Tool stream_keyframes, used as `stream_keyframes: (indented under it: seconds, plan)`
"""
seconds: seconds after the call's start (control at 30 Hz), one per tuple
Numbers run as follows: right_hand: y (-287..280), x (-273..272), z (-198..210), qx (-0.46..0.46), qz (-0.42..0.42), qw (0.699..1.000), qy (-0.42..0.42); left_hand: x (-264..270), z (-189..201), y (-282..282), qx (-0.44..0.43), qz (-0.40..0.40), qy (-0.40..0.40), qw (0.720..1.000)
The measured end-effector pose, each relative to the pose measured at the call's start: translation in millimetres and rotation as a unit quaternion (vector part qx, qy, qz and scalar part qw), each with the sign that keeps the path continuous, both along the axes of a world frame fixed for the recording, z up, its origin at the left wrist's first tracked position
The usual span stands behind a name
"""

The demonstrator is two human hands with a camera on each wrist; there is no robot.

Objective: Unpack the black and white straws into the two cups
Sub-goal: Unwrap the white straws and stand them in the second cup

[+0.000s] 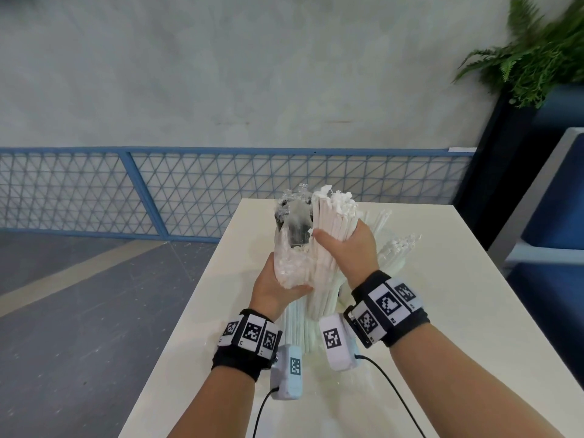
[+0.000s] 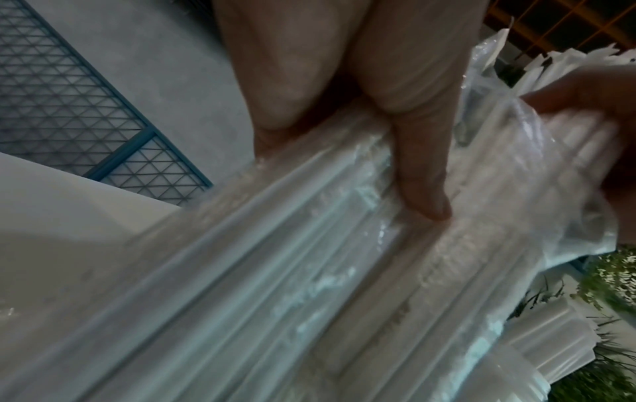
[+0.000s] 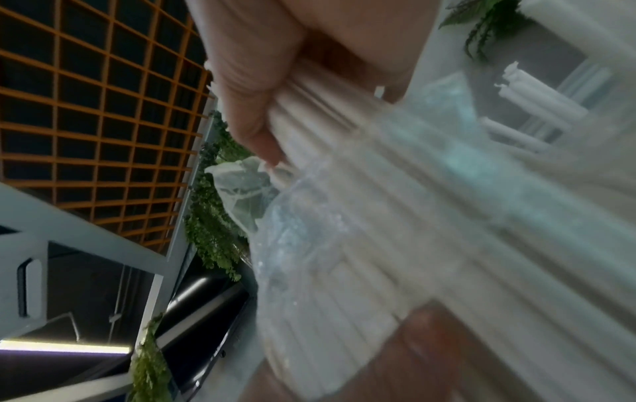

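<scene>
White worktop [image 1: 426, 311] before a grey wall [image 1: 221, 74] and blue mesh railing [image 1: 94, 184] — right hand [image 1: 344, 248] gripped white straws [image 1: 328, 222]; left hand [image 1: 275, 289] clasped their plastic wrap [image 1: 292, 245].

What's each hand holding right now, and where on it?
Right hand grips the bundle of white straws around its upper middle. Left hand holds the clear plastic bag low on its side.

No legible text anywhere (wristband tags [image 1: 388, 303] carry only coded squares).
</scene>
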State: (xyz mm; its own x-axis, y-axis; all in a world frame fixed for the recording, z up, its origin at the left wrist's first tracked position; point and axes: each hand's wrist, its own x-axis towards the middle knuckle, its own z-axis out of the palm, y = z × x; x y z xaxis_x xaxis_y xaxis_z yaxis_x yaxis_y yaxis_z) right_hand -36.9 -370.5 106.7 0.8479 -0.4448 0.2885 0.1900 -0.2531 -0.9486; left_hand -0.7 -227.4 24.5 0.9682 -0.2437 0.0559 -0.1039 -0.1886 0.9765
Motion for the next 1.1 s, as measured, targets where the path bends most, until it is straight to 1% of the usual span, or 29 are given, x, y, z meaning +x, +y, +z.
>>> stream_keyframes:
  seconds: [0.07,0.13,0.2,0.27,0.33,0.43,0.57,0.67,0.83,0.97,1.1]
  plan:
    - [-0.7,1.9,5.5,0.028,-0.012,0.999,-0.014,-2.2,4.8,2.5,0.004,-0.021,-0.004,1.0]
    - [-2.5,4.3,14.8,0.016,-0.009,1.0,-0.021,-4.1,9.7,4.7,-0.003,-0.036,-0.011,0.999]
    - [-2.8,7.2,22.2,-0.002,0.014,1.0,-0.013,-5.4,13.7,4.9,-0.025,-0.041,-0.012,0.999]
    - [-0.2,8.6,26.4,0.0,0.039,0.999,-0.003,-6.6,17.5,2.4,-0.048,-0.034,-0.016,0.998]
    - [2.0,9.2,28.2,0.024,0.051,0.998,-0.007,-6.7,20.3,-0.9,-0.066,-0.02,-0.017,0.997]
    - [-0.2,9.3,33.7,0.055,0.045,0.997,-0.029,-5.3,18.8,-2.5,-0.072,0.005,-0.023,0.997]
    - [-10.6,8.9,50.3,0.106,0.044,0.991,-0.072,-5.2,17.4,-2.0,-0.068,0.015,-0.032,0.997]
    - [-15.1,7.2,57.9,0.098,0.062,0.989,-0.093,-4.9,17.3,-2.9,-0.075,0.024,-0.031,0.996]
    - [-17.3,3.5,44.4,0.084,0.065,0.992,-0.062,-2.7,13.7,-4.6,-0.092,0.04,-0.023,0.995]
    - [-15.7,-4.3,27.3,0.072,0.103,0.992,-0.022,-3.5,15.1,-7.2,-0.097,0.04,-0.03,0.994]
    - [-14.8,-4.3,11.2,0.028,0.12,0.992,0.038,-6.1,15.0,-8.0,-0.091,0.024,-0.038,0.995]
